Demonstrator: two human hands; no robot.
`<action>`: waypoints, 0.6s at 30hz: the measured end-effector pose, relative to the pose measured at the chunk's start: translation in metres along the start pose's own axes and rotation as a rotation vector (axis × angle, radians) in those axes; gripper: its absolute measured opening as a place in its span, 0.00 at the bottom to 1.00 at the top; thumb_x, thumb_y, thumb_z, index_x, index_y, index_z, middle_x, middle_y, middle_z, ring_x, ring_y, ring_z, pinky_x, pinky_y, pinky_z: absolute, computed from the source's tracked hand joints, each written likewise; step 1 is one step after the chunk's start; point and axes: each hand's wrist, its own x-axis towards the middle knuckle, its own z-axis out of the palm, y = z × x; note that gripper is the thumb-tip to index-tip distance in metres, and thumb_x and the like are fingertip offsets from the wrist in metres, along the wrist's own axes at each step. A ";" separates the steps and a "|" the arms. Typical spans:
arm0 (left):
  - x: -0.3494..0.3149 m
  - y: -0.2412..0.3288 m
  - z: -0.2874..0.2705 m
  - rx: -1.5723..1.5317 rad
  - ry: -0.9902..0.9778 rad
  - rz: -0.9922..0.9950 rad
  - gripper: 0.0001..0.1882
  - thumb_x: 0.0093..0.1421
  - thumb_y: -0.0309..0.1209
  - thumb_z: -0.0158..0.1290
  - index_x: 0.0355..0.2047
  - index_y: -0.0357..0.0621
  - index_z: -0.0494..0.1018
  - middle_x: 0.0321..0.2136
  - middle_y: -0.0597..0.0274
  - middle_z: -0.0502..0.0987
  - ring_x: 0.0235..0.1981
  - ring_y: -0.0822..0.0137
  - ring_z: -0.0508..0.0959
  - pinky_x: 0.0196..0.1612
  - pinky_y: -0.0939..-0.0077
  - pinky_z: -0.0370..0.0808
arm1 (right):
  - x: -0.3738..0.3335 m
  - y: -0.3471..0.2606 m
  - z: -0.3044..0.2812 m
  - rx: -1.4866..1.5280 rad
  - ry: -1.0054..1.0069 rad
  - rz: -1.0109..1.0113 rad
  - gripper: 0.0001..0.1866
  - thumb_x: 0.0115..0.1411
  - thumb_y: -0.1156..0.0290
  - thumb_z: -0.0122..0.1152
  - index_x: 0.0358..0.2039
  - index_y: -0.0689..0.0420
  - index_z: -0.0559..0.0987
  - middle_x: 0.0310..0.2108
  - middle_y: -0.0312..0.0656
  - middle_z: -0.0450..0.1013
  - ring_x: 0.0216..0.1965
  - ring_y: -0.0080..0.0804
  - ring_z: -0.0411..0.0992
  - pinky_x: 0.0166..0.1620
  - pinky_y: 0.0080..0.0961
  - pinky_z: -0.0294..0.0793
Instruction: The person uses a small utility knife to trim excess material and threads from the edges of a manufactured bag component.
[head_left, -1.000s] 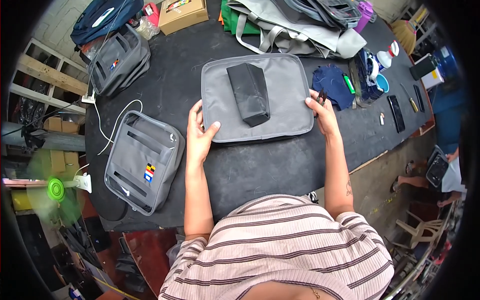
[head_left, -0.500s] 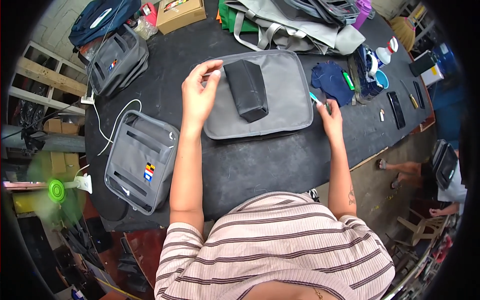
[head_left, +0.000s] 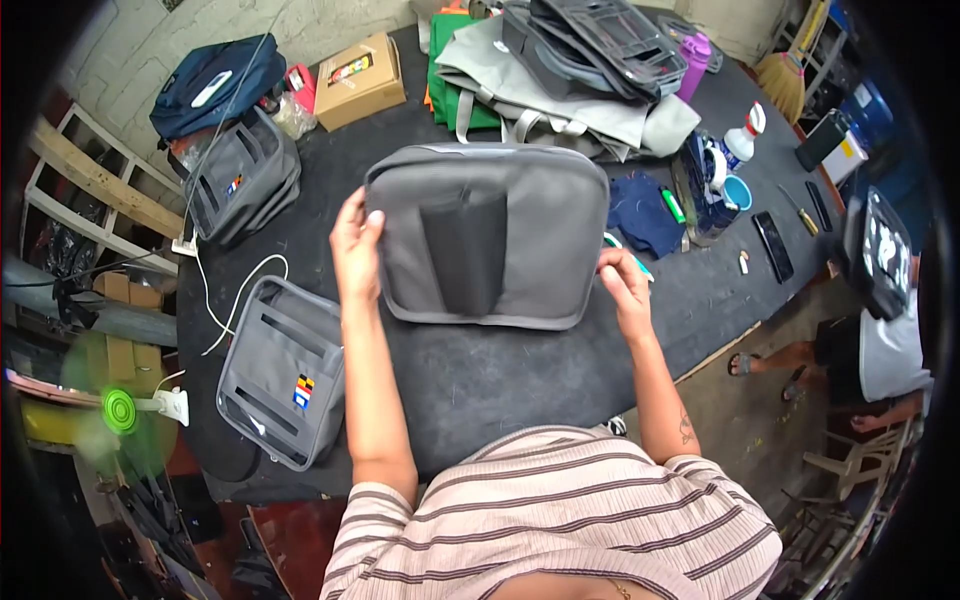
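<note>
A grey bag [head_left: 548,235] with rounded corners is tilted up before me, its broad panel facing me. On that panel a black tapered pouch or pocket [head_left: 465,255] stands upright; whether it is attached cannot be told. My left hand [head_left: 357,245] grips the bag's left edge, thumb in front and fingers partly behind. At the opposite edge, my right hand [head_left: 627,287] is closed, thumb and fingers pinching the bag's side. A slim teal tool [head_left: 643,269] shows behind the right fingers; contact with them is unclear.
Left of my arm lies another grey bag [head_left: 280,370]; a white cable [head_left: 240,300] runs beyond it. Folded grey bags [head_left: 590,80] and a carton [head_left: 360,80] stand at the back. Dark-blue cloth [head_left: 645,215], a phone [head_left: 772,246] and a screwdriver-like tool [head_left: 800,212] lie right.
The bag has been raised from lying flat to a tilted stance. My left hand went from hovering by the black pouch to gripping the bag's edge; my right hand moved left onto its side.
</note>
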 end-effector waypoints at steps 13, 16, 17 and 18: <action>-0.019 0.066 0.074 0.592 0.439 0.385 0.16 0.62 0.27 0.55 0.50 0.41 0.72 0.28 0.71 0.63 0.28 0.78 0.63 0.37 0.84 0.65 | 0.066 -0.081 0.045 -0.306 -0.028 -0.051 0.13 0.57 0.70 0.63 0.37 0.67 0.77 0.30 0.39 0.74 0.34 0.23 0.71 0.38 0.23 0.72; -0.049 0.075 0.096 0.298 0.051 0.158 0.17 0.60 0.27 0.59 0.49 0.41 0.71 0.24 0.76 0.63 0.24 0.83 0.61 0.28 0.87 0.63 | 0.056 -0.082 0.062 -0.127 0.089 -0.014 0.09 0.60 0.72 0.61 0.35 0.66 0.77 0.31 0.36 0.70 0.35 0.21 0.68 0.40 0.19 0.68; -0.058 0.078 0.105 0.325 0.000 0.072 0.22 0.56 0.28 0.62 0.51 0.41 0.70 0.26 0.74 0.66 0.25 0.82 0.64 0.30 0.87 0.66 | 0.054 -0.082 0.068 -0.126 0.083 -0.011 0.09 0.60 0.72 0.61 0.35 0.66 0.77 0.31 0.36 0.70 0.35 0.21 0.68 0.40 0.19 0.68; -0.062 0.078 0.111 0.364 -0.040 0.087 0.27 0.53 0.27 0.64 0.53 0.40 0.68 0.29 0.70 0.69 0.26 0.80 0.67 0.32 0.86 0.70 | 0.054 -0.081 0.073 -0.088 0.131 -0.051 0.09 0.60 0.71 0.60 0.34 0.66 0.77 0.30 0.36 0.70 0.34 0.21 0.67 0.40 0.19 0.67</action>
